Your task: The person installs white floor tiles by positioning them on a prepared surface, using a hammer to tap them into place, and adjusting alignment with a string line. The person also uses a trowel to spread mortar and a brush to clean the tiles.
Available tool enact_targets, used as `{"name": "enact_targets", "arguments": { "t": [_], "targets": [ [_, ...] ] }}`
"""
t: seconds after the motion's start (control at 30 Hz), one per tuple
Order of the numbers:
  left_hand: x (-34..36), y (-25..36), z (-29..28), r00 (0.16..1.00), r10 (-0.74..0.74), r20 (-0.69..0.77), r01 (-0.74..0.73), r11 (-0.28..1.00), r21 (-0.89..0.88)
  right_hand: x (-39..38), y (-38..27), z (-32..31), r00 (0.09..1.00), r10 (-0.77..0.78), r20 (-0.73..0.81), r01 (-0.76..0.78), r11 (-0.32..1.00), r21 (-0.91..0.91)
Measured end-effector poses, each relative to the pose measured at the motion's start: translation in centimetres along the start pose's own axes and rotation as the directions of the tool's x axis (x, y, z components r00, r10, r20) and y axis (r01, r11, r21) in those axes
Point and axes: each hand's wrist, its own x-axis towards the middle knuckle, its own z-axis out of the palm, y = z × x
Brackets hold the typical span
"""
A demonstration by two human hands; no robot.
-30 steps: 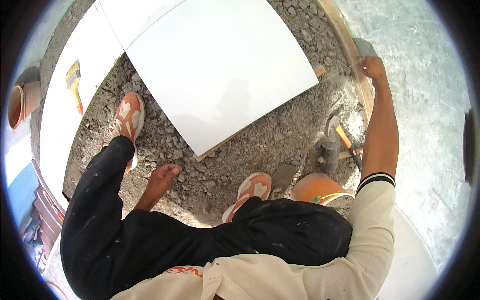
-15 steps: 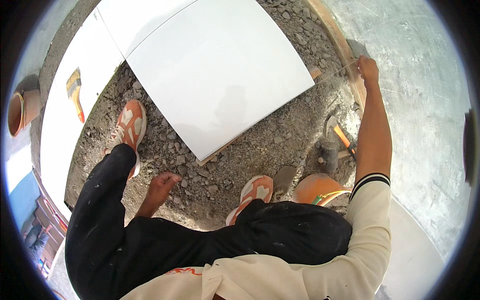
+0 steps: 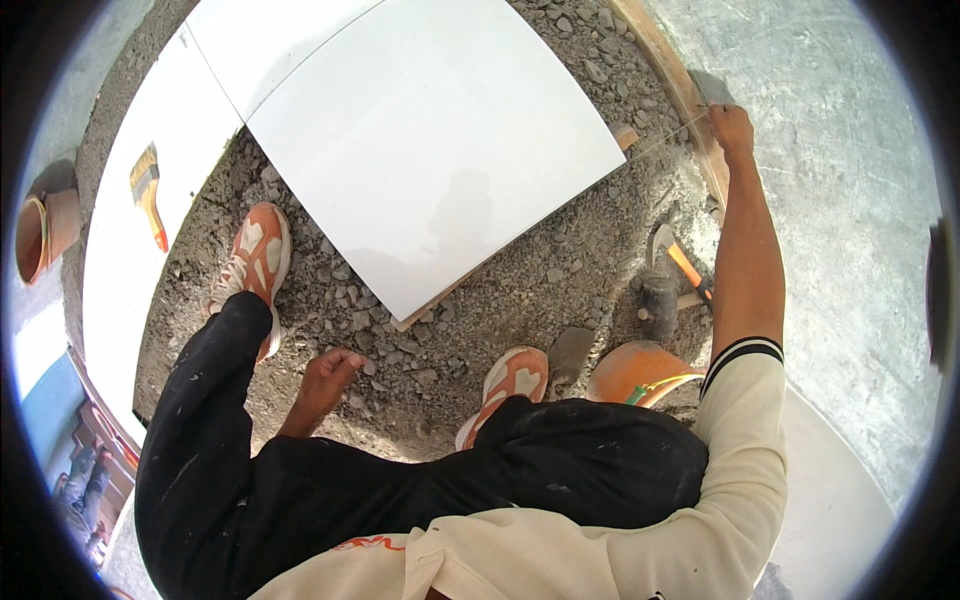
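My right hand (image 3: pixel 732 130) is closed at the far right, beside a wooden board (image 3: pixel 708 160) along the wall. It pinches a thin string (image 3: pixel 668 143), which runs from the fingers toward the right corner of a large white tile (image 3: pixel 430 150). That tile lies raised over gravel, with a wood piece (image 3: pixel 626 136) showing at its right corner. My left hand (image 3: pixel 328 385) hangs over the gravel near the tile's front corner, fingers curled together; whether they hold anything is hidden.
A hammer with an orange handle (image 3: pixel 682 262), a black mallet (image 3: pixel 658 308), a trowel-like grey blade (image 3: pixel 572 356) and an orange bucket (image 3: pixel 640 372) are near my right foot. A paintbrush (image 3: pixel 148 195) lies on white tile at left, near a second bucket (image 3: pixel 48 232).
The view has shifted slightly. Both hands keep nearly the same pose, with the string still at my right hand. At the lower left edge, a person in the background shows more.
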Motion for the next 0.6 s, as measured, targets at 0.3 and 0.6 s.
{"name": "enact_targets", "arguments": {
  "t": [0.3,0.6],
  "targets": [
    [-0.2,0.3,0.1,1.000,-0.003,0.018,0.003,1.000,-0.009,0.2,-0.5,-0.3,0.996,0.038,0.086,-0.035,0.999,-0.034],
    [0.2,0.5,0.1,0.999,0.011,0.045,-0.012,1.000,0.016,-9.5,1.8,-6.9,0.878,-0.287,0.384,0.266,0.958,0.107]
  ]
}}
